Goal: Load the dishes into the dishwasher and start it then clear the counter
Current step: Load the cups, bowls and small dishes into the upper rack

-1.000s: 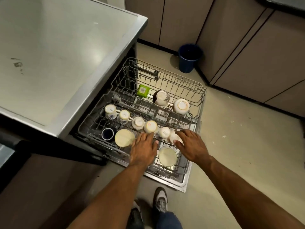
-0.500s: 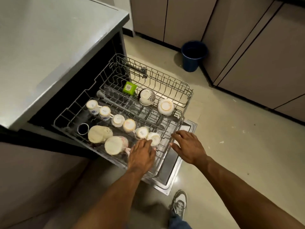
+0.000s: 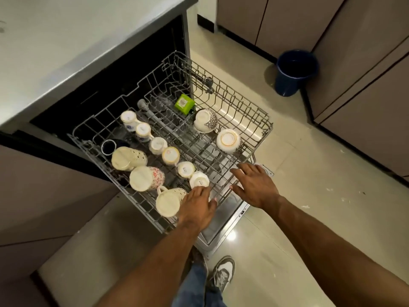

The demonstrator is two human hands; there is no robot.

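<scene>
So, both hands on the front rim of the loaded grey wire dishwasher rack (image 3: 223, 120), which sits pulled out over the open stainless door (image 3: 223, 227).

Head view: left hand (image 3: 197, 209) lies flat with fingers straight on the rack's front edge, touching the cream mug (image 3: 169, 202) at the near corner; right hand (image 3: 254, 185) is spread wide on that same rim, gripping nothing. Upside-down white cups (image 3: 170, 155) run diagonally up the rack's left half, two bowls (image 3: 228, 140) toward its right, and a green box (image 3: 184, 104) at its back. My worry: a lopsided shove could skew the rack on its rails and rattle those loose mugs into each other, chipping one.
</scene>
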